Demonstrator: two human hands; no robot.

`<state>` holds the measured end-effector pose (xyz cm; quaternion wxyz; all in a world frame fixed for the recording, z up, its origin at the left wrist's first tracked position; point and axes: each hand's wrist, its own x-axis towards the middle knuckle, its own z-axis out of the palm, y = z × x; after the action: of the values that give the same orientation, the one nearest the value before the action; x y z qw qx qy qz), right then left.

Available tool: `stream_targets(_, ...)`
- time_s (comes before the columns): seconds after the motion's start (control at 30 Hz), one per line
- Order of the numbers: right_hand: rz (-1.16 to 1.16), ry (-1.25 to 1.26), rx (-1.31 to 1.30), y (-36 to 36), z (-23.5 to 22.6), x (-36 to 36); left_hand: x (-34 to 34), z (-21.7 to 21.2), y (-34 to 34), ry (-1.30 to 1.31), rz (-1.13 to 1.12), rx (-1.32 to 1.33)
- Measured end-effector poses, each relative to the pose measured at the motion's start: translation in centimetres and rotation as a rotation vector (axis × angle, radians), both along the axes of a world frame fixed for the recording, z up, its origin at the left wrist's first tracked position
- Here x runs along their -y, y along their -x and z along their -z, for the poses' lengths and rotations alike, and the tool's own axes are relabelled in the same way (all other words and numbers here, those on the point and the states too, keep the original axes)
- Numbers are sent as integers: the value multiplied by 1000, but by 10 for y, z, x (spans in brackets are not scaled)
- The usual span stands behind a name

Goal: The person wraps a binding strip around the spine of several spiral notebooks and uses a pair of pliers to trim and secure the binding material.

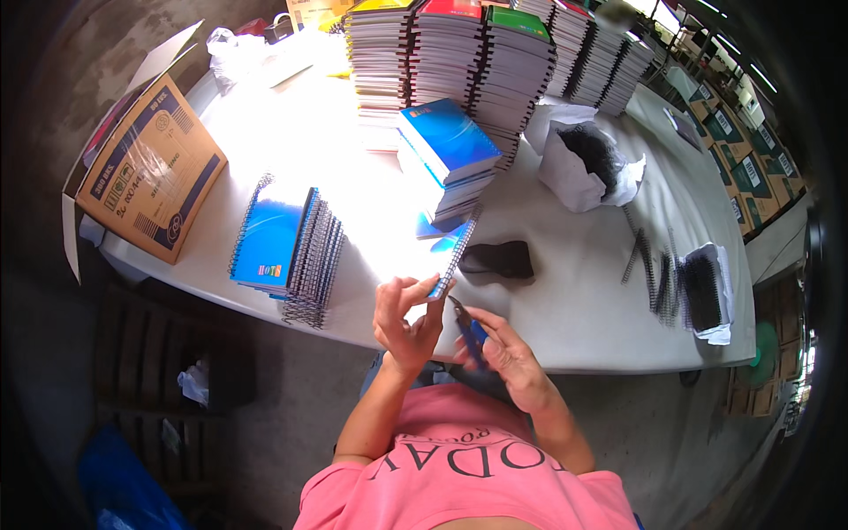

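Pinched in the fingers of my left hand is a blue spiral notebook, tilted with its coil along the right side. My right hand grips blue-handled pliers; their dark jaws are at the near end of the coil, and I cannot tell whether they touch it. To the left lies a stack of blue spiral notebooks with coils on it. Just beyond my hands stands a pile of blue-covered books. A black object of unclear kind lies right of the held notebook.
Tall stacks of coil-bound books line the far side of the white table. Black coils fill a white wrapping; loose coils and another bundle lie at right. An open cardboard box sits at the left edge.
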<state>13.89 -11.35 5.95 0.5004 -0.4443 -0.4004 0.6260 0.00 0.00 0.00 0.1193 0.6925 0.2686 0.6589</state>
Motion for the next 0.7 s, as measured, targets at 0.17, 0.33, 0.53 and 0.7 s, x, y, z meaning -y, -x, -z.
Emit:
stream_targets(0.17,524,-125,1253,-33,22,19,-1,-34,9,379,46,357)
stream_targets(0.33,517,154,1759,-52,43,20,-3,-51,22,508,172,543)
stream_targets(0.53,280,-435,166,19,-12,-68,13,-80,50,404,221,661)
stream_targets(0.7,197,-460,-198,65,-61,-145,2,-102,104,211,-196,348)
